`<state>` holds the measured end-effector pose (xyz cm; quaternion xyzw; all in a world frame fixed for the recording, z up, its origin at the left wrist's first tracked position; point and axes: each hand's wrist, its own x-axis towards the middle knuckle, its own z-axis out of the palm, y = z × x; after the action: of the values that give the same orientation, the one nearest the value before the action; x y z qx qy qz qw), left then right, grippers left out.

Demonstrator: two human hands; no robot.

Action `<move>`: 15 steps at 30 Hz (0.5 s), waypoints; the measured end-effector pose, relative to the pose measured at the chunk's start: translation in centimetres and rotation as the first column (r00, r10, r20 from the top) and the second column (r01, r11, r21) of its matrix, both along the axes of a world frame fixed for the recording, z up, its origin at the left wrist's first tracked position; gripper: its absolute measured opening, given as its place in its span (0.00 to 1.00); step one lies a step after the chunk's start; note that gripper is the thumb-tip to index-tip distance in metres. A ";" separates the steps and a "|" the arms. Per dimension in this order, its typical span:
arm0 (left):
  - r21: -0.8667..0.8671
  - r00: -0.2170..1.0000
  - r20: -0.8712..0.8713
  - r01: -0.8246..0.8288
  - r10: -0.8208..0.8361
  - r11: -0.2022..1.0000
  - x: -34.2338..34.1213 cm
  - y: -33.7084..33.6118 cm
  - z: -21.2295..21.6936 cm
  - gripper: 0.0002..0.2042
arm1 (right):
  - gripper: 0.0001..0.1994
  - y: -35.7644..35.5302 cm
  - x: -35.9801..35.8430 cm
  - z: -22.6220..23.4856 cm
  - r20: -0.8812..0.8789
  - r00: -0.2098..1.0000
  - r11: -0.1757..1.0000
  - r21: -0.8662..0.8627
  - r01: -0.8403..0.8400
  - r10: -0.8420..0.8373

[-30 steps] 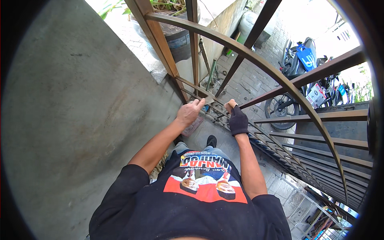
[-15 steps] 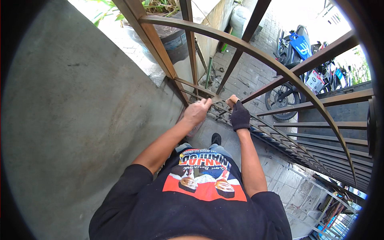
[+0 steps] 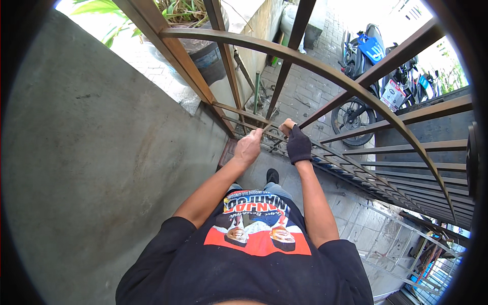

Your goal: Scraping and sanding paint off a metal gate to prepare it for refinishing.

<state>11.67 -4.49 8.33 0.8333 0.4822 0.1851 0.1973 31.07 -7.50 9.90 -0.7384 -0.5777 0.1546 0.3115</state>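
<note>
A brown metal gate with long bars and a curved band stands before me. My bare left hand is closed at its low crossbars, its fingertips pinching a thin brownish strip whose kind I cannot make out. Close by on the right is my right hand, in a dark glove that leaves the fingertips bare. Its fingers are curled in beside a slanting bar, and whatever they grip is hidden. A small gap separates the two hands.
A grey wall runs along my left. Beyond the gate are a large plant pot, a thin green pole and parked motorcycles. A pale metal frame lies at lower right; my dark shoe is below my hands.
The whole view has shifted a little, so the gate sits slightly further left. Both hands stay at the low crossbars, and less of the brownish strip shows between them.
</note>
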 end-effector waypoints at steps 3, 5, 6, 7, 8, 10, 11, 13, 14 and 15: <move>0.117 0.969 0.133 -0.223 0.208 0.968 -2.8 1.4 -0.7 0.09 | 0.12 -0.1 -0.3 0.5 0.001 0.999 0.998 0.020 -0.052 0.052; 0.040 0.947 0.097 -0.310 0.305 0.950 -3.7 2.2 0.0 0.10 | 0.12 0.0 0.0 -0.1 -0.007 0.998 0.997 0.057 -0.057 0.058; 0.026 0.955 0.062 -0.293 0.291 0.956 -3.8 2.3 0.2 0.10 | 0.12 -0.1 0.0 -0.5 -0.006 0.999 0.997 0.054 -0.053 0.053; 0.014 0.959 0.026 -0.283 0.282 0.959 -3.8 2.2 0.4 0.11 | 0.12 -0.2 0.0 -0.8 0.014 0.999 0.999 0.022 -0.049 0.049; 0.025 0.980 0.075 -0.188 0.186 0.982 -3.1 1.7 -0.7 0.11 | 0.12 0.0 -0.2 -0.6 0.034 0.998 0.999 -0.008 -0.050 0.050; -0.045 0.996 0.075 -0.042 0.046 0.998 -0.4 -0.2 -1.8 0.13 | 0.12 -0.2 0.0 0.4 0.005 0.998 0.998 -0.030 -0.054 0.055; -0.147 0.998 0.060 0.008 0.001 0.989 0.8 -1.3 -0.9 0.15 | 0.12 -0.2 0.0 1.0 -0.025 0.998 0.997 -0.048 -0.054 0.053; -0.092 0.992 0.125 -0.012 0.024 0.996 1.0 -2.8 -1.6 0.14 | 0.12 -0.2 -0.1 1.1 -0.020 0.998 0.996 -0.059 -0.060 0.059; -0.035 0.980 0.193 -0.037 0.043 0.999 1.0 -2.9 -2.7 0.14 | 0.12 0.0 -0.1 1.2 -0.012 0.998 0.995 -0.068 -0.066 0.065; -0.067 0.985 0.147 -0.079 0.089 0.995 -0.3 -2.6 -3.8 0.15 | 0.12 0.3 -0.1 1.3 -0.010 0.998 0.995 -0.067 -0.070 0.069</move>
<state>11.40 -7.10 4.53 0.7896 0.5062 0.2404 0.2500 30.93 -7.21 11.17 -0.7274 -0.5963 0.1874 0.2832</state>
